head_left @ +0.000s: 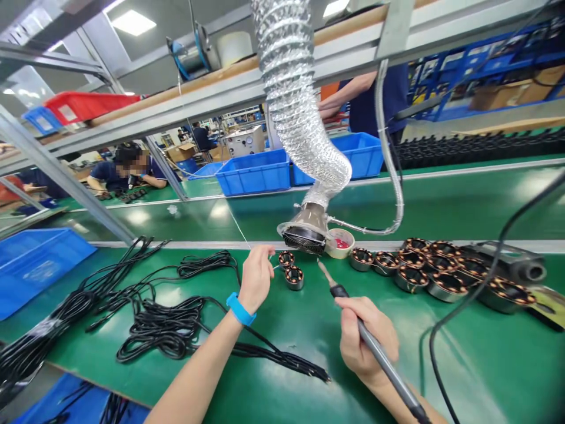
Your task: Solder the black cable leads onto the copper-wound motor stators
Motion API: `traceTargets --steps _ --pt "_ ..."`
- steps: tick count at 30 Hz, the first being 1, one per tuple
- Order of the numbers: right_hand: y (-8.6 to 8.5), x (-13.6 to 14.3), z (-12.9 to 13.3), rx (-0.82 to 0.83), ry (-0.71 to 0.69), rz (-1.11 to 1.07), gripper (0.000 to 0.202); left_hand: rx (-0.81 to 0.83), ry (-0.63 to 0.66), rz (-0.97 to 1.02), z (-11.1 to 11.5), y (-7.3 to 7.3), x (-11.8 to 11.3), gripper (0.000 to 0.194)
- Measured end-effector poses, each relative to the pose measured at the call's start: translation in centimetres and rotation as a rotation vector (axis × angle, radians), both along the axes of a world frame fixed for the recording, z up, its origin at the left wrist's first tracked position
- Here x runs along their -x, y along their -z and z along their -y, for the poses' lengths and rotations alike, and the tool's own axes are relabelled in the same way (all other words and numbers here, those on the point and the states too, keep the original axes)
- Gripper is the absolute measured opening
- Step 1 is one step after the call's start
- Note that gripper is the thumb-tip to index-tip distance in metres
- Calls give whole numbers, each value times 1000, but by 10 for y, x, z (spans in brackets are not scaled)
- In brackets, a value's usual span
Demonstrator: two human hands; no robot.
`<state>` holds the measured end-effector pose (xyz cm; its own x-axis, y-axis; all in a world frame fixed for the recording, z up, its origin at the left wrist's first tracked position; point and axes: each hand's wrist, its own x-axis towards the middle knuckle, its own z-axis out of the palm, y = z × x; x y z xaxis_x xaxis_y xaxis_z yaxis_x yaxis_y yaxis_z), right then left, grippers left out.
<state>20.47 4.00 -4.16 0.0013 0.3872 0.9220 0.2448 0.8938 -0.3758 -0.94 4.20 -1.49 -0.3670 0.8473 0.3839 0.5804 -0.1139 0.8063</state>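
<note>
My right hand [369,338] is closed around a soldering iron [383,351], whose tip points up and away, just right of two small motor stators. One stator [294,278] stands in front of the other stator [286,258], both copper-wound, on the green bench. My left hand [256,280], with a blue band at its wrist, pinches a thin solder wire [239,227] that runs down from above. A short end of it sticks out of the fingers toward the stators. The tip of the iron is apart from both stators.
A fume hood [305,227] on a foil duct hangs over the stators, beside a round tub [341,242]. Several stators [410,277] sit to the right. Black cables [168,324] cover the left. A blue bin [253,172] stands behind; people work beyond.
</note>
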Motion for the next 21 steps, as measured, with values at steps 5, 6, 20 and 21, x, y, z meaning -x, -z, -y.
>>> traceTargets --steps 5,6,20,21 --pt "2 -2 -7 68 122 -109 29 178 326 -462 -10 -1 -9 25" --pt "2 -2 -9 73 149 -118 28 229 346 -523 -15 1 -10 21" --pt "3 0 -25 -16 156 -130 11 385 343 -962 -27 20 -3 37" --pt "1 -1 -26 -19 159 -104 9 395 340 -957 -30 20 -1 38"
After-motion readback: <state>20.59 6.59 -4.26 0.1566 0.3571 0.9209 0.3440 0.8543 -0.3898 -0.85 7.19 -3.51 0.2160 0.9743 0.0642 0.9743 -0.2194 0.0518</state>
